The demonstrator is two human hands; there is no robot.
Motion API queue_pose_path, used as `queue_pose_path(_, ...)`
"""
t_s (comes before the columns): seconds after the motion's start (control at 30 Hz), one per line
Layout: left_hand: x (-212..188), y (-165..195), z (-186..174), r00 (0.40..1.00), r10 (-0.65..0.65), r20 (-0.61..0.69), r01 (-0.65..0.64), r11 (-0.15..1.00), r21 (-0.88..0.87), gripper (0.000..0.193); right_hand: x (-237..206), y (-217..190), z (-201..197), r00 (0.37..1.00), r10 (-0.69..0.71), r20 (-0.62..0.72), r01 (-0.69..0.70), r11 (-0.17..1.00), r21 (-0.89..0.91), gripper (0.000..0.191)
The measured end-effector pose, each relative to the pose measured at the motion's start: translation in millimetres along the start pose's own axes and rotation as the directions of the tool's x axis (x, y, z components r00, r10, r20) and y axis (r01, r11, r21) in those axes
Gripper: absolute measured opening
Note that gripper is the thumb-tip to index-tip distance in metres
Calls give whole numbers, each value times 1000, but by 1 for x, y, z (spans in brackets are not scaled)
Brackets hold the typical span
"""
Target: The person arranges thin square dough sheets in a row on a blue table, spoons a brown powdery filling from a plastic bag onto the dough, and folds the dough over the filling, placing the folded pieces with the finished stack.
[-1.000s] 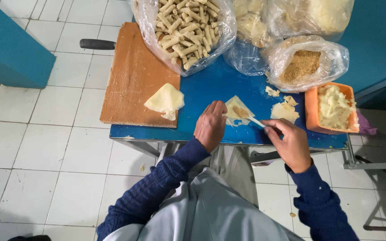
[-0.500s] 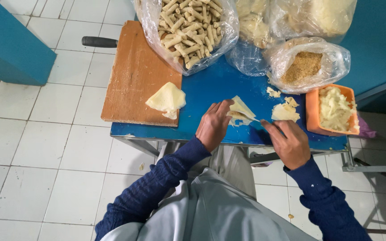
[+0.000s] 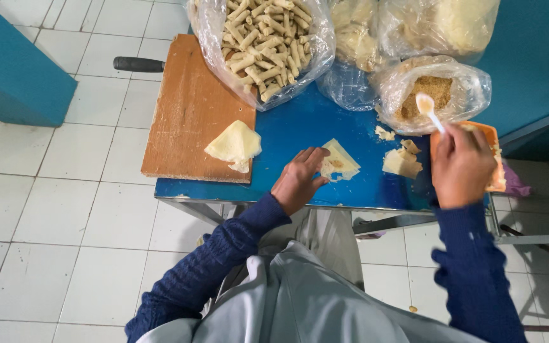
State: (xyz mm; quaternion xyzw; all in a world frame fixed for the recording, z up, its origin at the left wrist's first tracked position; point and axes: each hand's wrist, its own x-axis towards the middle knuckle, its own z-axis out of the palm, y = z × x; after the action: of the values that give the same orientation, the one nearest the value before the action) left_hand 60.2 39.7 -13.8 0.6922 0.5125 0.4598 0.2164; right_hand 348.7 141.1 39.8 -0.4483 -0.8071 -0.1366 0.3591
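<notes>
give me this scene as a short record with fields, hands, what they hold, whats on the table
left hand: fingers rest on a folded wrapper on the blue table
right hand: holds a white spoon over the orange tub
board: wooden cutting board bearing a wrapper stack
bags: clear bag of rolled sticks; bag of brown crumbs
floor: white tiles

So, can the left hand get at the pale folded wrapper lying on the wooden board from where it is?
Probably yes. The left hand rests on the pale wrapper on the blue table; the folded wrapper on the wooden board lies just beside it, with only bare surface between.
</notes>
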Motion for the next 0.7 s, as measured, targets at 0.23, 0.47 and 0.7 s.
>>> queue_pose_path(0.23,-2,-4,-1,998,50,27,-50,998,34,48,10,-45,22,996,-64,-54,64,998,-18,27)
queue_pose_path(0.47,-4,-10,6,994,107,7,-108,990,92,45,-35,-95,24,966,12,257,-92,949,300,19)
queue_pose_path(0.7,-4,-10,6,992,123,10,-124,986,113,43,-33,-100,26,936,104,337,-237,894,380,14)
